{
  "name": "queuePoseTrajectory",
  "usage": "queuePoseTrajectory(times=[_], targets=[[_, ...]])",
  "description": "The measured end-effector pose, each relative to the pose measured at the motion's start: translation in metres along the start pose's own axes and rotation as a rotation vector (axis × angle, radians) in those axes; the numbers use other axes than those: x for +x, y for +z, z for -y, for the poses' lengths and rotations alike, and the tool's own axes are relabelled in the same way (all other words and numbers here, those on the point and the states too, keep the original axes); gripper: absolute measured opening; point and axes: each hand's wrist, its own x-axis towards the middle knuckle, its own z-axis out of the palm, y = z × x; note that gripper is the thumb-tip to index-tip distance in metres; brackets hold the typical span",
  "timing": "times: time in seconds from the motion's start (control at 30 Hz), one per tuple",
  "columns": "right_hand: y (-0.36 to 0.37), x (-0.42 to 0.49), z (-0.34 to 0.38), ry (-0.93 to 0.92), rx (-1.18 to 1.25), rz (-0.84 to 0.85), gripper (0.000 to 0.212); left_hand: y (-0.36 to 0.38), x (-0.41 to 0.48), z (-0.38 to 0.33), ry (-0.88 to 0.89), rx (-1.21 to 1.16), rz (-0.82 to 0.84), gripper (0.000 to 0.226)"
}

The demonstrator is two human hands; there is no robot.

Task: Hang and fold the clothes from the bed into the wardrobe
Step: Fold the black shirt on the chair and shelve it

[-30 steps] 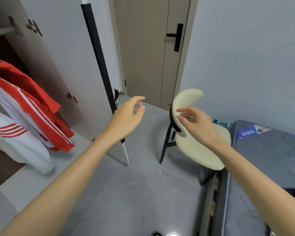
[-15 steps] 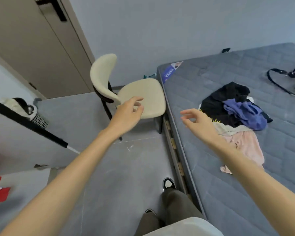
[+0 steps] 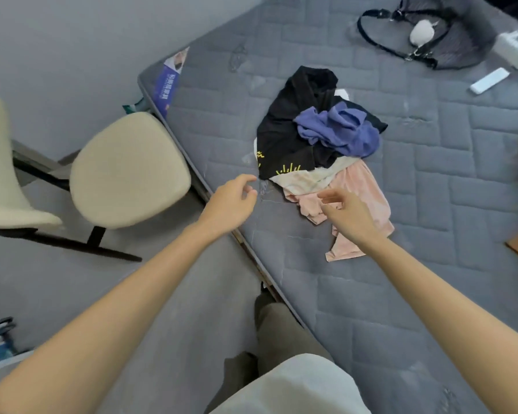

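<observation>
fingers (image 3: 247, 182) on the left hand (image 3: 231, 204) are loosely curled and a bit apart, gripping nothing, hovering over the near edge of the bed (image 3: 431, 180). the right hand (image 3: 349, 218) is the same deal, relaxed and empty. it's right over the pink garment (image 3: 368, 189), and i can't tell if it actually touches the fabric.

the clothes are all in one heap on the bare grey quilted mattress, just ahead of both hands. a purple-blue piece (image 3: 341, 130) is crumpled on top of a black top (image 3: 284, 138), with a cream one (image 3: 308, 177) poking out underneath and the pink one nearest the person. the black top has some yellow print (image 3: 287, 168), too small to read.

there's a blue label (image 3: 168, 82) with white writing at the mattress corner, too blurry to read. a cream chair (image 3: 129, 168) sits just beside the bed. a grey bag (image 3: 461, 40) and a white remote (image 3: 489, 80) are well away on the far side.
</observation>
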Motion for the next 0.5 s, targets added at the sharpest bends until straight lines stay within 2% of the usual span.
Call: queuePoseTrajectory(times=[0.1, 0.27, 0.5], targets=[[-0.007, 0.051, -0.013, 0.065, -0.064, -0.011, 0.035, 0.022, 0.060, -0.005, -0.001, -0.002, 0.049, 0.038], [-0.005, 0.125, -0.038, 0.068, -0.229, 0.010, 0.036, 0.063, 0.142, 0.001, -0.013, 0.021, 0.138, 0.040], [0.015, 0.217, -0.077, 0.111, -0.243, -0.016, 0.037, 0.133, 0.225, 0.022, -0.033, 0.031, 0.217, 0.051]])
